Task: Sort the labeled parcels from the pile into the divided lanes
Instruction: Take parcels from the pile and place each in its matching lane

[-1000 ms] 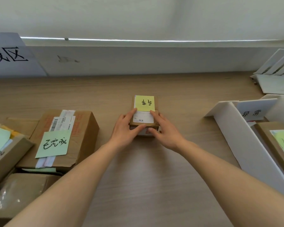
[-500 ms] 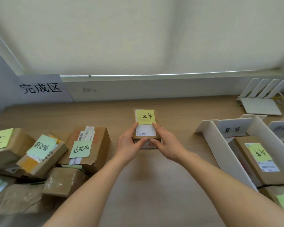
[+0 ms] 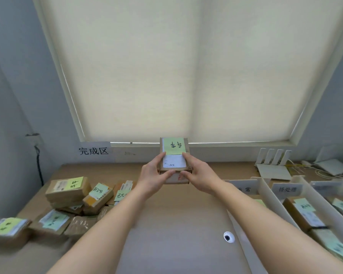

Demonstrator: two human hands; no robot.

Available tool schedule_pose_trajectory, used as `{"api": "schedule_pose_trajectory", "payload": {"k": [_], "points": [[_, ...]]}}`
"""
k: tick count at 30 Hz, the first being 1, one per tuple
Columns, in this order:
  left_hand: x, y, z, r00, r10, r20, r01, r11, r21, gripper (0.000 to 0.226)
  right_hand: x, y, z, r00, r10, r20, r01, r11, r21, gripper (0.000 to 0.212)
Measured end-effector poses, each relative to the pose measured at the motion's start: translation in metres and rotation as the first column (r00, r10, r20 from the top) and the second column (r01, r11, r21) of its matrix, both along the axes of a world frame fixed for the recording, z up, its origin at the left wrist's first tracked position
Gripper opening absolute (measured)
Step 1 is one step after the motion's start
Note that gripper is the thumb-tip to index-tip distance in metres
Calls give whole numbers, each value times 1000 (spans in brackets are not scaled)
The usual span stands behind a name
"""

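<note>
I'm holding one small brown parcel (image 3: 174, 161) w/ both hands, lifted above the table (image 3: 176, 224) in front of the window blind (image 3: 186, 66): left hand (image 3: 153, 177) curled round its left edge, right hand (image 3: 197, 177) round its right, thumbs on the near face. Its long axis runs away from me, yellow-green note (image 3: 174, 146) at the far end. The white divided lanes (image 3: 265, 186) lie to the parcel's right & lower, so my right hand is nearer them; the pile (image 3: 71, 202) sits to the parcel's left.
</note>
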State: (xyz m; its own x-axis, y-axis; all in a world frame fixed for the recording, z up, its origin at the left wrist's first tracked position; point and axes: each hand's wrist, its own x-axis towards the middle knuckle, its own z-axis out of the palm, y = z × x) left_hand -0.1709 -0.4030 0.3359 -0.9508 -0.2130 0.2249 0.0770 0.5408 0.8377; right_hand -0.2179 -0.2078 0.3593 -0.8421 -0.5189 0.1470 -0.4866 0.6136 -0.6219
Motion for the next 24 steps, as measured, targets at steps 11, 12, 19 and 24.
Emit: {"api": "schedule_pose_trajectory", "payload": {"k": [11,12,19,24], "points": [[164,69,56,998,-25,-64,21,998,-64,82,174,70,68,997,-37,-65,38,999,18,67],[177,75,58,997,-36,-71,32,998,-57,82,189,76,71,997,-45,-67,46,999,16,67],[268,127,71,990,-103,-94,96,992,-81,79,298,126,86,989,-116,-95,121,992,41,64],[319,177,73,983,-149,-105,139,986,-97,78,360,175,89,978,-173,-117,183,980,74,65]]}}
